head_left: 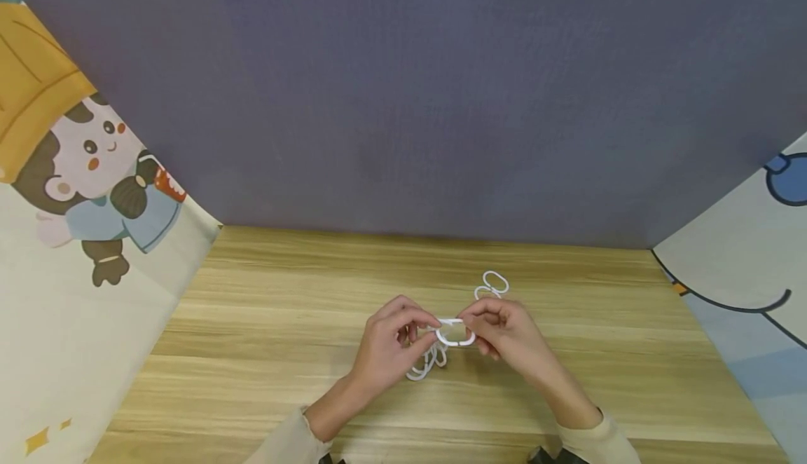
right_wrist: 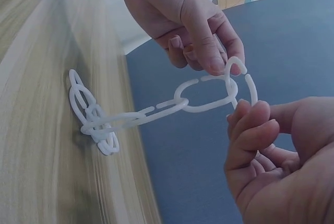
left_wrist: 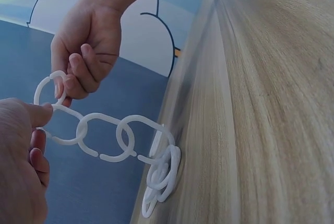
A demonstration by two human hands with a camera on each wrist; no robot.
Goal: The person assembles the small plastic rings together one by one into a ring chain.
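White plastic C-shaped links hang in a chain between and below my two hands. My right hand (head_left: 511,331) pinches the end link (right_wrist: 253,88) between thumb and fingers. With thumb and forefinger, my left hand (head_left: 394,341) pinches the chain where that end link meets the second link (right_wrist: 209,108). Each link has a small gap in its side. From the left fingers the chain runs down through more joined links (left_wrist: 104,158) to a small heap (left_wrist: 162,177) on the tabletop, beneath the left hand in the head view.
Two more white links (head_left: 496,282) lie on the wood-grain table (head_left: 284,282) just beyond the right hand. A dark grey-blue panel (head_left: 403,99) rises at the table's back edge. Cartoon-printed panels (head_left: 157,296) stand at both sides.
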